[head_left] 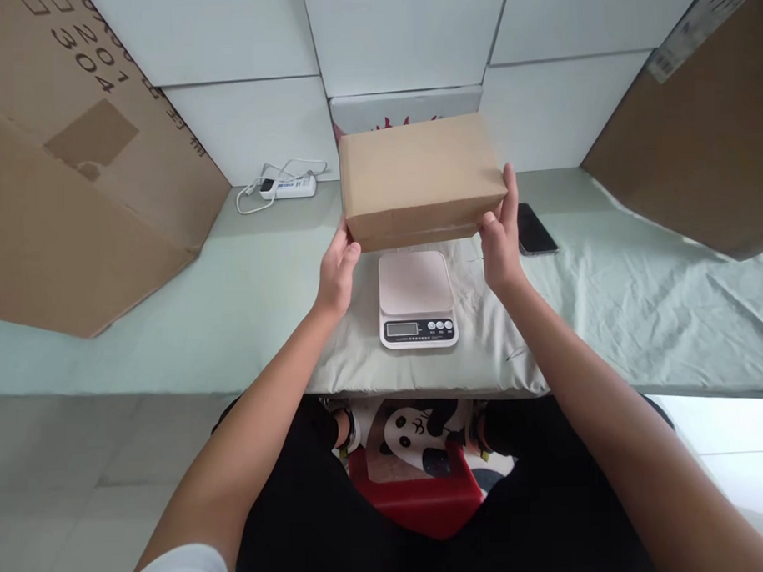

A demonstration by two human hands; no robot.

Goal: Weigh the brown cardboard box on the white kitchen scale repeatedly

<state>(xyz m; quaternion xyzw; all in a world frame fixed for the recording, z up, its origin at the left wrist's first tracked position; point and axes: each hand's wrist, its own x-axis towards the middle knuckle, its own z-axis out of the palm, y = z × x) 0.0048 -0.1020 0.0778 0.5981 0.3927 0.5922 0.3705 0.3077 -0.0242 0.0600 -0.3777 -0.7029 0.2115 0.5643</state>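
Note:
A closed brown cardboard box (421, 169) is held up between my two hands, a little beyond the white kitchen scale. My left hand (338, 271) grips its lower left corner, with the thumb in view and the other fingers mostly hidden behind. At the lower right corner, my right hand (500, 232) has its thumb on the front and a finger along the right side. The kitchen scale (415, 283) lies flat on the cloth-covered table (283, 323), its platform bare, with a display and several round buttons on its near edge.
Large cardboard sheets or boxes stand at the left (71, 180) and right (695, 133). A white power strip (290, 187) with a cable lies by the tiled wall. Right of the box is a dark phone (535, 230). A red stool (420, 497) shows below the table's front edge.

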